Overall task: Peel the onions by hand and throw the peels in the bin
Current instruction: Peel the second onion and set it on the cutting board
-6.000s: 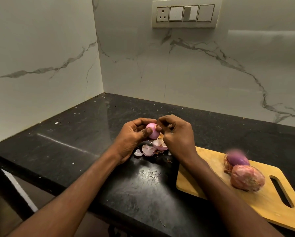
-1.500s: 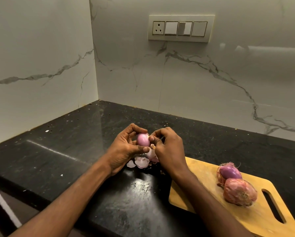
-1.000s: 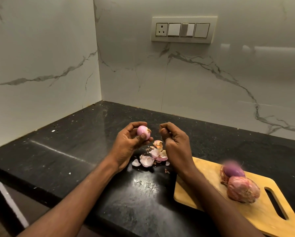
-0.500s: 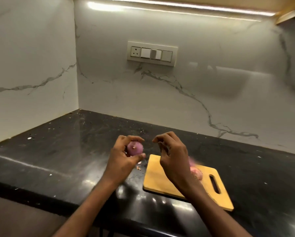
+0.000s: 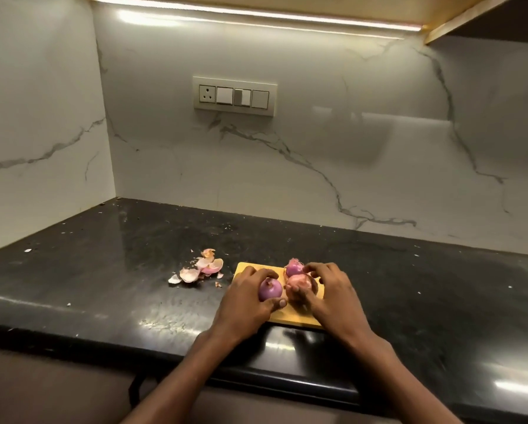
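The left hand point(image 5: 246, 304) curls its fingers and thumb round a smooth, round purple peeled onion point(image 5: 270, 290) just over the near left part of the pale wooden cutting board point(image 5: 243, 268), while the right hand point(image 5: 328, 290) closes its fingers over a papery reddish-brown unpeeled onion point(image 5: 299, 285) at the board's middle. A third, partly skinned purple onion point(image 5: 293, 267) sits touching it at about 12 o'clock. A loose heap of pink and cream onion peels point(image 5: 200, 268) lies on the glossy black stone desk point(image 5: 109, 270), at roughly 10 o'clock from the board. The likeliest slip is the bare onion rolling: it is slick and round, and set down carelessly it could run off the board toward the desk's near edge. Lifting the brown onion may nudge its neighbour loose too. The dry peels are light and could scatter when gathered, and no bin is in view, so scraps may drop on the way.
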Available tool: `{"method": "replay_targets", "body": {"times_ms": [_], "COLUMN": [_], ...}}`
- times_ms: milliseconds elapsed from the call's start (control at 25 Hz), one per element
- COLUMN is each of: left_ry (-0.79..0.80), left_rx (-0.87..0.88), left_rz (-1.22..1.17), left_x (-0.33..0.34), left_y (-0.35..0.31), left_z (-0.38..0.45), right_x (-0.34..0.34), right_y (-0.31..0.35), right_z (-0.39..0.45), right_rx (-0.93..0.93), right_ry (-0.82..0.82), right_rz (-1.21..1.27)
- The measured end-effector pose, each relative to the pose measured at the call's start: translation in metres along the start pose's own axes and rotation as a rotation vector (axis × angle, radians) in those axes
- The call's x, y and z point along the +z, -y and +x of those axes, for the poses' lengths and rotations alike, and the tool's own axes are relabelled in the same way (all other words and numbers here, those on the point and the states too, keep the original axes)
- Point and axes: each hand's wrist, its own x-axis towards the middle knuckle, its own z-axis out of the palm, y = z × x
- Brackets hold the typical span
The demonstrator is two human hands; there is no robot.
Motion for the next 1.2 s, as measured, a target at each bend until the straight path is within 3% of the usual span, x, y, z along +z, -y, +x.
{"method": "replay_targets", "body": {"times_ms": [280,480,560,720,800,1000,1200], "left_ry": [0.055,0.072,0.019,-0.234,-0.236,0.016,-0.129], "left_rx": [-0.006,-0.019,-0.024,-0.011,-0.024,-0.284,-0.413], "left_rz": [-0.010,-0.172,-0.253,-0.403,-0.505,-0.982,-1.129], "left_x": [0.001,-0.007,-0.012,-0.025,-0.038,-0.082,-0.123], "left_y": [0.006,0.004,-0.002,-0.004,0.000,0.021,0.069], "left_z": [0.000,0.000,-0.002,-0.008,-0.011,-0.003,0.028], "right_x": [0.004,0.000,-0.004,-0.003,0.005,0.056,0.119], "right_y": [0.004,0.011,0.019,0.048,0.067,0.107,0.134], "right_z": [-0.009,-0.016,-0.015,-0.004,0.005,0.038,0.081], "right_rx": [0.068,-0.038,-0.079,-0.171,-0.224,-0.308,-0.311], "right_ry": [0.003,-0.154,-0.207,-0.204,-0.168,-0.103,0.022], "right_rz": [0.066,0.192,0.257,0.425,0.481,0.524,0.753]}}
